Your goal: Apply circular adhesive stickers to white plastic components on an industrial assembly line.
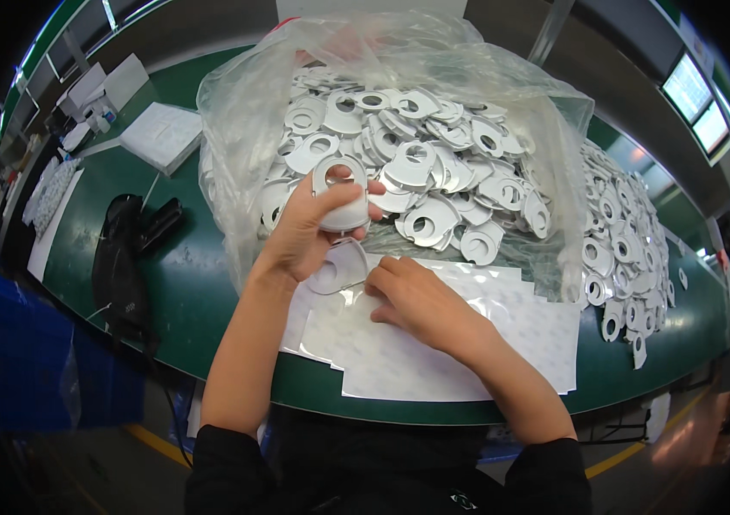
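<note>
My left hand (309, 215) is closed around a white plastic part (345, 206) with a round hole, held up in front of the bag. Its thumb lies across the part's face. Below that hand, a second pale rounded piece (335, 270) rests over a stack of white glossy sheets (451, 369). Over the same sheets, my right hand (416, 300) has its fingertips drawn together. A thin line shows at those fingertips, too small to name, beside the pale piece.
A large clear plastic bag (240, 146) holds a heap of similar white parts (434, 163). Another pile of white parts (623, 240) lies on the green table (202, 326) at the right. To the left are a black device (129, 266) with a cord and a white flat package (161, 136).
</note>
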The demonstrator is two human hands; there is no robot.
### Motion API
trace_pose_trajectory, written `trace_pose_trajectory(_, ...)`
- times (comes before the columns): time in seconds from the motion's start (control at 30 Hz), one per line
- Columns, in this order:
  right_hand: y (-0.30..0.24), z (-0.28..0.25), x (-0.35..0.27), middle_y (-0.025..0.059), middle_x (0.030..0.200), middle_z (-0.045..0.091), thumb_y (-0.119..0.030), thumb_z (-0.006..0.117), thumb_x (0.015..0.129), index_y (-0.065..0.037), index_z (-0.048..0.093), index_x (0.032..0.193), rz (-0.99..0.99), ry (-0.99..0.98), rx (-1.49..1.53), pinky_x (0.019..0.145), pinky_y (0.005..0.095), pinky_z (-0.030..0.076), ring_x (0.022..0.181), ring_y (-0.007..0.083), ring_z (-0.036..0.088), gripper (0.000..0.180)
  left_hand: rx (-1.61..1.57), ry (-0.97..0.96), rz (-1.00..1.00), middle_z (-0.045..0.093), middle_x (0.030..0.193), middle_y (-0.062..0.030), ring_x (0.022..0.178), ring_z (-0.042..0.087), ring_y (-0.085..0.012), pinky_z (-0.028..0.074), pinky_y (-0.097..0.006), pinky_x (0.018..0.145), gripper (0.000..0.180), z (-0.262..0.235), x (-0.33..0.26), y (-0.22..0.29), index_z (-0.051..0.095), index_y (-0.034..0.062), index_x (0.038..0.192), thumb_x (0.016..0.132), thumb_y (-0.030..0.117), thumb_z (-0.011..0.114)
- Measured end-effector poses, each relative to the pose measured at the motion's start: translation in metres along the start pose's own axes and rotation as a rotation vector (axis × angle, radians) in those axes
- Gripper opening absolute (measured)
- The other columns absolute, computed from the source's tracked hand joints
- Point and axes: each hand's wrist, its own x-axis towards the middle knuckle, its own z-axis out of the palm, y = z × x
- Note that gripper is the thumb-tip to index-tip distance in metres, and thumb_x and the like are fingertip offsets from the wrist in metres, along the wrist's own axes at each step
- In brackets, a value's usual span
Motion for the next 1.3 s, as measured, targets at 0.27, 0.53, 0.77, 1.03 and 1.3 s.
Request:
trace_pose_trajectory(0.27, 0.002, -0.003, 0.003, 0.0118, 0.089, 0.054, -0.009, 0.071, 0.07, -0.003, 0.058, 0.084, 0.034, -0.064, 0.02, 0.077, 0.0385, 0.045, 0.089, 0.0305, 0.053, 0.02, 1.185, -0.293, 0.044, 0.058, 0.088, -0.0082, 0.07, 0.054, -0.015, 0.046, -0.028, 0.065, 0.05, -0.007, -0.008, -0.005, 0.044, 0.0062, 0.112, 0.069, 0.007, 0.07)
trace_pose_trajectory(0.53, 0.001, 0.011, -0.016, 0.0111, 0.088, 0.054, -0.008, 0.069, 0.072, -0.003, 0.059, 0.082, -0.07, 0.159, -0.013, 0.073, 0.0375, 0.046, 0.085, 0.0297, 0.053, 0.015, 1.503, -0.355, 0.178, 0.061, 0.102, -0.0116, 0.083, 0.062, -0.0251, 0.049, -0.034, 0.074, 0.058, 0.001, -0.014, -0.018, 0.05, 0.0083, 0.117, 0.063, 0.006, 0.071)
trace_pose_trajectory(0.77, -0.001, -0.064, -0.035, 0.0048, 0.085, 0.052, -0.004, 0.061, 0.083, -0.004, 0.056, 0.082, -0.162, 0.225, 0.467, 0.065, 0.0245, 0.044, 0.075, 0.0136, 0.052, 0.005, 1.542, -0.293, 0.159, 0.061, 0.107, -0.0112, 0.087, 0.063, -0.0267, 0.048, -0.034, 0.078, 0.061, 0.002, -0.016, -0.017, 0.051, 0.009, 0.117, 0.06, 0.006, 0.073)
trace_pose_trajectory(1.03, 0.037, -0.039, -0.043, -0.0016, 0.085, 0.054, -0.016, 0.056, 0.092, -0.003, 0.055, 0.09, 0.199, 0.687, 0.918, 0.066, 0.0217, 0.044, 0.078, 0.0057, 0.049, 0.013, 0.627, -0.106, 0.167, 0.062, 0.083, -0.0079, 0.075, 0.06, -0.0157, 0.047, -0.028, 0.062, 0.053, 0.029, -0.007, -0.03, 0.053, 0.0069, 0.113, 0.085, 0.052, 0.051)
trace_pose_trajectory(1.3, 0.034, -0.017, -0.033, 0.0057, 0.109, 0.042, -0.01, 0.055, 0.092, 0.0, 0.053, 0.089, 0.239, 0.582, 1.017, 0.053, 0.022, 0.049, 0.067, 0.0085, 0.053, 0.011, -0.297, -0.143, -0.394, 0.06, 0.096, -0.0097, 0.081, 0.059, -0.0208, 0.049, -0.032, 0.065, 0.068, 0.04, -0.008, -0.087, 0.053, 0.0082, 0.109, 0.094, 0.06, 0.013)
